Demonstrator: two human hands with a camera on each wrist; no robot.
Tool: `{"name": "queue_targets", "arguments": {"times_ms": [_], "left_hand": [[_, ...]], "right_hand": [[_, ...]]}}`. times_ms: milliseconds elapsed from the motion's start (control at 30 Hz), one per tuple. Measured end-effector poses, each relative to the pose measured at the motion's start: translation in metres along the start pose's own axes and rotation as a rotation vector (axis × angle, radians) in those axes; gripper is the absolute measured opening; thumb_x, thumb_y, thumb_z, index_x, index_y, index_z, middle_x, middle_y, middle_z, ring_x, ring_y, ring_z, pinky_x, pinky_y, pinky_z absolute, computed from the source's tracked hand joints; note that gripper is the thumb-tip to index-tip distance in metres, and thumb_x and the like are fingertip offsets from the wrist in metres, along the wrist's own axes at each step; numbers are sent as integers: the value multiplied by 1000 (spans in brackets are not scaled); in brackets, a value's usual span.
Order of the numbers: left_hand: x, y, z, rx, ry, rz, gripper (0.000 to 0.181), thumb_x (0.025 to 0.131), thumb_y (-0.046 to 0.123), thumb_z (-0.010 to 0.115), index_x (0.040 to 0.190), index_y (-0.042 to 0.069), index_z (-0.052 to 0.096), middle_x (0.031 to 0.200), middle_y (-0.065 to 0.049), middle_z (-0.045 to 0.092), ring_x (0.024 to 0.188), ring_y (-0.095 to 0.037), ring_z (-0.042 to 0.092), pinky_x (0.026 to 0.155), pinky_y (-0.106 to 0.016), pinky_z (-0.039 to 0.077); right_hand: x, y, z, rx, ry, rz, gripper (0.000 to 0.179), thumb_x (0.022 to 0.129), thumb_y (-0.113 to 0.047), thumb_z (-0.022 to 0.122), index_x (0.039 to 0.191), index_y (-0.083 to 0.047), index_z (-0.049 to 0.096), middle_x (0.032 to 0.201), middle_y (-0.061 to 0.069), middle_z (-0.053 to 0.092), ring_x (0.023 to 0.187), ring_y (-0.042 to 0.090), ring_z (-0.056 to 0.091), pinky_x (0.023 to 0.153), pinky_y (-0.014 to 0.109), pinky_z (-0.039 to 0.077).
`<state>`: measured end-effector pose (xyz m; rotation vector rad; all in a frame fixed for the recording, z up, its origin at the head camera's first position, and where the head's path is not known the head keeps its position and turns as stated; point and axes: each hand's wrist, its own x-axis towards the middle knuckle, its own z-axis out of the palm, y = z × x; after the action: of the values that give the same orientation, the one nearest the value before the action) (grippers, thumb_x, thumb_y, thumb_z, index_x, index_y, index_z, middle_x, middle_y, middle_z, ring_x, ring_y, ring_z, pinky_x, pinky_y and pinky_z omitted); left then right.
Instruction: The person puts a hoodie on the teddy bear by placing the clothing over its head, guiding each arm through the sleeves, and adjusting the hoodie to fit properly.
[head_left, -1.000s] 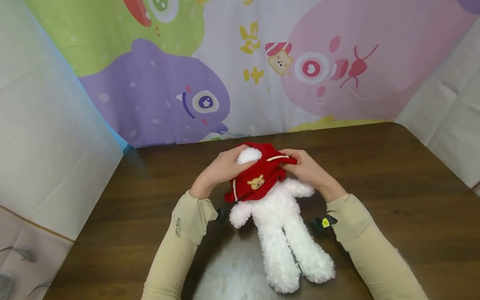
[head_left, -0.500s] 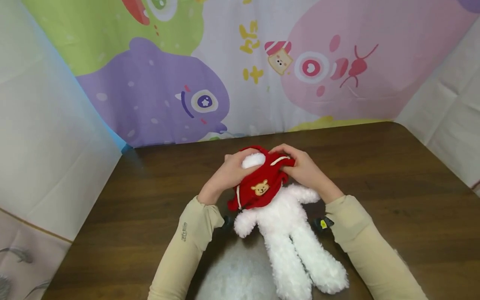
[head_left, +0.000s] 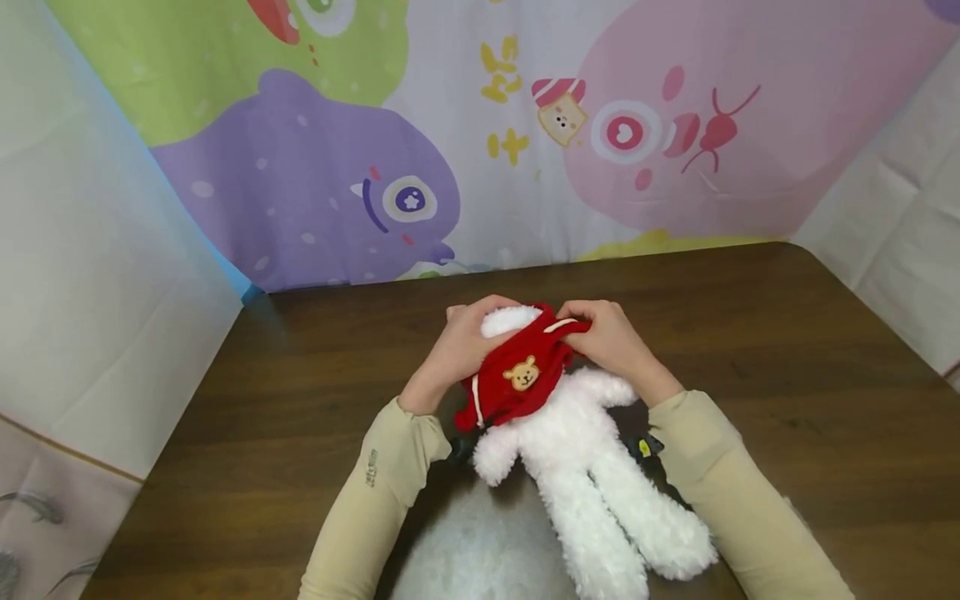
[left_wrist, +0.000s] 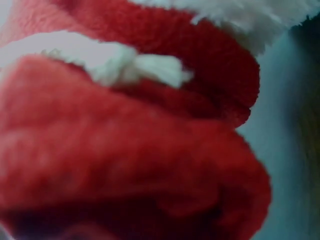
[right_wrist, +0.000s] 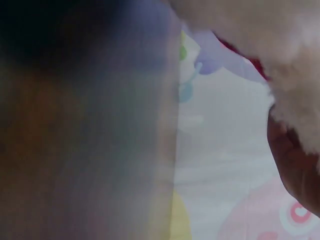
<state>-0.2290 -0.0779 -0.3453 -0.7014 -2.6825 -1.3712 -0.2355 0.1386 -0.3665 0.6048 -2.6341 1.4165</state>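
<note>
A white plush toy [head_left: 573,442] lies tilted in the head view, its legs toward the near right. A small red doll top [head_left: 543,358] with a tan bear patch and white cords covers most of its head, while white fur shows through an opening at the top. On the left, my left hand [head_left: 457,350] grips the top and the head beneath, thumb in front. My right hand [head_left: 611,337] pinches the top's right edge beside a white cord. Red fabric with a knotted cord [left_wrist: 115,62] fills the left wrist view. Fur and part of my right hand [right_wrist: 292,160] appear in the right wrist view.
A brown wooden table [head_left: 322,358] lies underneath, with a pale glare patch [head_left: 480,542] near its front. Behind it hangs a cartoon-printed curtain [head_left: 510,208]. White cloth panels [head_left: 97,250] stand at both sides.
The plush and red top have shifted slightly right and toward me, with the legs swinging right. My left hand has moved right with them; the right fingers have shifted their hold along the top's edge.
</note>
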Motion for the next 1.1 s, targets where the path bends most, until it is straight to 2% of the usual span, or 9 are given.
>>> {"name": "queue_targets", "arguments": {"times_ms": [200,300,433,600,667,767,933,1033,1100], "left_hand": [[0,-3,0,-3,20,-12,29,81,21,67,108,12,61,104,-4,65,95,-20,53,91,-41,27],[0,-6,0,23,48,-4,30,81,22,67,108,12,58,106,-4,64,93,-20,56,92,-43,23],[0,-6,0,15,42,1,34,80,23,68,109,12,54,108,-4,63,95,-20,54,92,-44,22],[0,-3,-1,8,29,6,33,80,25,68,107,12,53,106,-3,63,93,-18,54,92,-44,22],[-1,-2,-1,5,33,15,33,80,24,69,106,12,53,104,-3,64,91,-18,55,93,-44,21],[-2,1,0,-9,40,42,33,78,23,69,105,12,54,102,-4,65,90,-18,57,94,-45,21],[-3,2,2,-43,28,46,33,78,21,70,105,12,53,101,-5,64,90,-18,58,97,-46,19],[-3,2,2,-41,40,35,32,78,20,70,104,11,53,101,-5,63,89,-18,57,98,-45,19],[-2,2,1,-28,60,37,32,78,20,71,103,11,53,100,-5,62,89,-19,57,97,-45,20]], "right_hand": [[0,1,-17,25,-236,-14,9,85,-15,61,87,-9,68,61,2,53,53,12,44,55,25,41],[-2,2,-23,98,-382,21,21,87,-24,60,100,-9,64,81,4,61,71,15,53,68,28,46],[-5,-2,-16,172,-501,111,53,83,-33,64,121,-11,37,116,8,53,104,21,51,90,36,42],[-6,-8,-5,250,-503,123,84,74,-27,74,131,-17,14,123,10,47,111,22,49,93,35,42],[-6,-10,-6,254,-513,109,87,72,-24,77,135,-17,17,122,8,49,109,21,51,91,35,44],[-7,-12,-8,146,-491,72,80,69,-30,78,133,-12,32,116,2,55,102,17,54,86,32,47],[-8,-13,-9,-98,-381,43,47,66,-45,77,98,-13,63,82,-5,66,72,11,59,66,28,49],[-8,-12,-8,-169,-358,40,35,68,-49,74,74,-16,66,62,-5,62,55,10,53,56,27,45],[-8,-11,-8,-202,-343,32,36,68,-52,72,69,-17,65,58,-4,60,52,10,51,54,27,45]]}}
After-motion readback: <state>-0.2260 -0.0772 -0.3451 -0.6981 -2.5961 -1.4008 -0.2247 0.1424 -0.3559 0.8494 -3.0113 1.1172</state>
